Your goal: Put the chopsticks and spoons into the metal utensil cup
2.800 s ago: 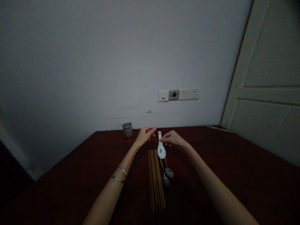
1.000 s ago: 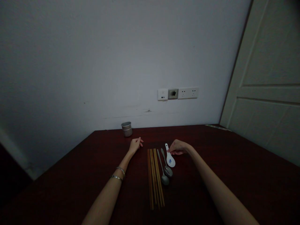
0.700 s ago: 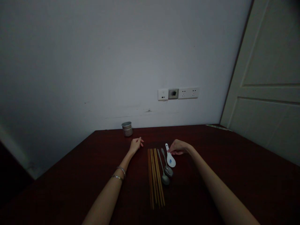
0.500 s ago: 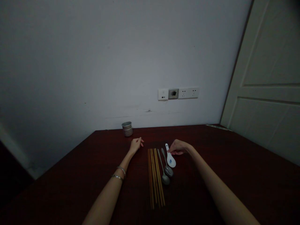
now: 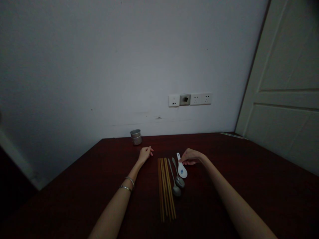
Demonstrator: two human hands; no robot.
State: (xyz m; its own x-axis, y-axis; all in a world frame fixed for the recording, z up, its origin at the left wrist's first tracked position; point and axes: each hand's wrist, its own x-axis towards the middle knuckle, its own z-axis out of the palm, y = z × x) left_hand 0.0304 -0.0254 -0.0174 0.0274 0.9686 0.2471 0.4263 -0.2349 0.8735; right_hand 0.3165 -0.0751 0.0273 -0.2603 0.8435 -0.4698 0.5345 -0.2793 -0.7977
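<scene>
My right hand (image 5: 189, 156) has its fingertips closed on the handle of a white porcelain soup spoon (image 5: 182, 171) with a blue mark in its bowl. The spoon lies with its bowl toward me. Close to its left are two metal spoons, one (image 5: 176, 191) nearer me and the other (image 5: 179, 182) beside the white one. Left of these, several wooden chopsticks (image 5: 164, 189) lie side by side, pointing away from me. My left hand (image 5: 145, 153) rests on the table beyond their left side, fingers loosely curled together, with nothing seen in it.
A metal cup (image 5: 136, 137) stands at the back of the dark red table (image 5: 99, 172), near the wall. Sockets and a switch (image 5: 189, 99) are on the wall behind. A pale door (image 5: 286, 99) is at the right, and a thin strip (image 5: 233, 135) lies along the back right edge.
Everything sits slightly further right in the view, as if my head turned a little. Both hands and the utensils otherwise keep their places on the table.
</scene>
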